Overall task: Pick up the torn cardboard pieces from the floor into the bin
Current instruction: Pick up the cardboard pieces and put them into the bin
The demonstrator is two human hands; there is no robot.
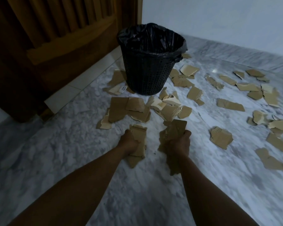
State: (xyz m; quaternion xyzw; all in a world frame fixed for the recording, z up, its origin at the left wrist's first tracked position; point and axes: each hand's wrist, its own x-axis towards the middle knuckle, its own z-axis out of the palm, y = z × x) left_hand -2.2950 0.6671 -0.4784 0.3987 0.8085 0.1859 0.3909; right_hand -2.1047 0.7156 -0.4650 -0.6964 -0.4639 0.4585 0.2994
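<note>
A black mesh bin (147, 74) lined with a black bag stands on the marble floor near the door. Several torn brown cardboard pieces (134, 110) lie scattered around its base and off to the right (230, 105). My left hand (129, 141) grips a bunch of cardboard pieces (139, 142) above the floor, short of the bin. My right hand (180, 141) grips another bunch of cardboard pieces (173, 129) beside it. Both hands are held in front of the bin, a little apart from each other.
A dark wooden door (55, 38) fills the upper left. A white wall (219, 18) runs behind the bin and to the right. The grey marble floor (72, 144) stretches under my arms.
</note>
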